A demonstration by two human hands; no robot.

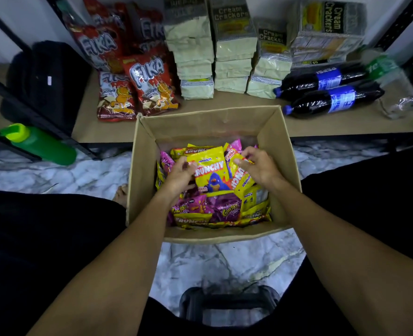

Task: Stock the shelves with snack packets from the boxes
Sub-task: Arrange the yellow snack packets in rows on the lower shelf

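Observation:
An open cardboard box (pixel 280 146) stands on the floor in front of a low wooden shelf (pixel 225 122). Several yellow and pink snack packets fill it. My left hand (pixel 180 174) grips the left edge of an upright yellow Crunchy packet (pixel 211 172). My right hand (pixel 259 166) pinches a second yellow Crunchy packet (pixel 240 181) lying tilted just right of the first. Pink packets (pixel 225 210) lie below them near the box's front wall.
On the shelf sit red Fika bags (pixel 149 83), stacks of cream cracker packs (pixel 232 57) and two dark cola bottles (pixel 331 99) lying down. A green bottle (pixel 40 143) lies at the left by a black shelf post. Marble floor surrounds the box.

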